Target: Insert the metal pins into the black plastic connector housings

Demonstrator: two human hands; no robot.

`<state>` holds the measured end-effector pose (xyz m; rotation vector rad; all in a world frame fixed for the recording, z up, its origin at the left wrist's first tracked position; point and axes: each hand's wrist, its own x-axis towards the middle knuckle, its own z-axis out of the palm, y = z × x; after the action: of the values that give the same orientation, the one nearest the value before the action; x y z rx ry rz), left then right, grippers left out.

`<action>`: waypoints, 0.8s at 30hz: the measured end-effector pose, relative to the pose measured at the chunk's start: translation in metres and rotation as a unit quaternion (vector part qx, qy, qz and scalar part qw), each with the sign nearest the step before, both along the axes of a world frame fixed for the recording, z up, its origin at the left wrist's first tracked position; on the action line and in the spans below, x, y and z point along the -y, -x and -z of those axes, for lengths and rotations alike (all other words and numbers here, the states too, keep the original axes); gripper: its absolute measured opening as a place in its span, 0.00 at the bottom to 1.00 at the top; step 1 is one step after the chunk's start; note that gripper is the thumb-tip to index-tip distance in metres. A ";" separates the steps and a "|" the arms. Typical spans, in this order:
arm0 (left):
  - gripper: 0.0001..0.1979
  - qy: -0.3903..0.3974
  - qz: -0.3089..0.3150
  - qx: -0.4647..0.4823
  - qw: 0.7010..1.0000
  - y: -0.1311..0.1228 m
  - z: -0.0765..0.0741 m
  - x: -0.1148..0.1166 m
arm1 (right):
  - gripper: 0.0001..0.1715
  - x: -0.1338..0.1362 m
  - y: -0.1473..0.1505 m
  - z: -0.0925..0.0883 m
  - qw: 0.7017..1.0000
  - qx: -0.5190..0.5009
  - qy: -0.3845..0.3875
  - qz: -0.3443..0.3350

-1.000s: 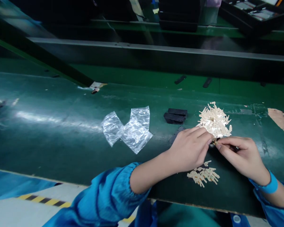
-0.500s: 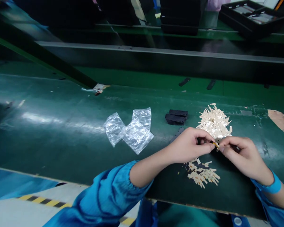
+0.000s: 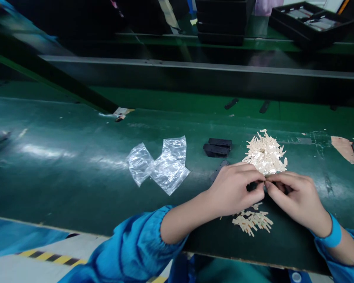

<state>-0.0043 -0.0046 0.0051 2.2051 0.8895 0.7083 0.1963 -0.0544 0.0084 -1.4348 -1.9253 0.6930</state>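
Note:
My left hand [image 3: 236, 190] and my right hand [image 3: 293, 196] meet fingertip to fingertip over the dark green belt [image 3: 76, 169], both pinched on a small dark part that is mostly hidden between them. Just beyond the fingertips lies a big heap of small cream strips [image 3: 265, 153]. A smaller heap of the same strips [image 3: 253, 221] lies on the belt below my hands. Two flat black parts [image 3: 218, 147] are stacked left of the big heap, and another dark piece [image 3: 220, 168] peeks out by my left knuckles.
Crumpled clear plastic bags [image 3: 161, 165] lie left of my hands. A torn brown tape patch [image 3: 344, 147] sticks to the belt at far right. Behind the belt runs a grey rail [image 3: 194, 67], with black trays [image 3: 309, 21] beyond. The belt's near edge [image 3: 242, 257] runs under my forearms.
My two hands have drawn closer together, the fingertips now touching. The yellowish bit seen between the fingers half a second ago is now hidden. The view has shifted slightly.

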 end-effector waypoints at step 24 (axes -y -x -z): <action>0.09 -0.010 0.030 -0.019 0.999 -0.002 -0.004 0.005 | 0.14 -0.004 -0.002 0.000 0.999 0.033 -0.010 0.005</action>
<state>-0.0023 -0.0097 0.0095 2.2607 0.8359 0.6519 0.1984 -0.0508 0.0085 -1.4708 -1.9692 0.6282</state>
